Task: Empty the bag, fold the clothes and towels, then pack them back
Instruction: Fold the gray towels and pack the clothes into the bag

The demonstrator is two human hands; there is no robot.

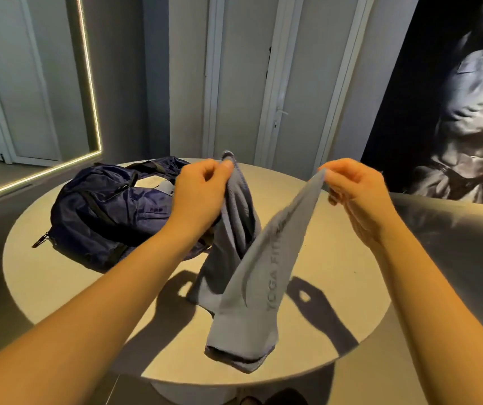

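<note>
Above the round beige table (pixel 59 276), my left hand (pixel 202 194) and right hand (pixel 354 194) pinch the grey-blue towel's (pixel 252 296) corners; I'd spread them, edges level, before folding.

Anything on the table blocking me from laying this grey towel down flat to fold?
Nothing visible: the round beige table is bare under the grey towel; the navy fabric bag sits to the left.
</note>
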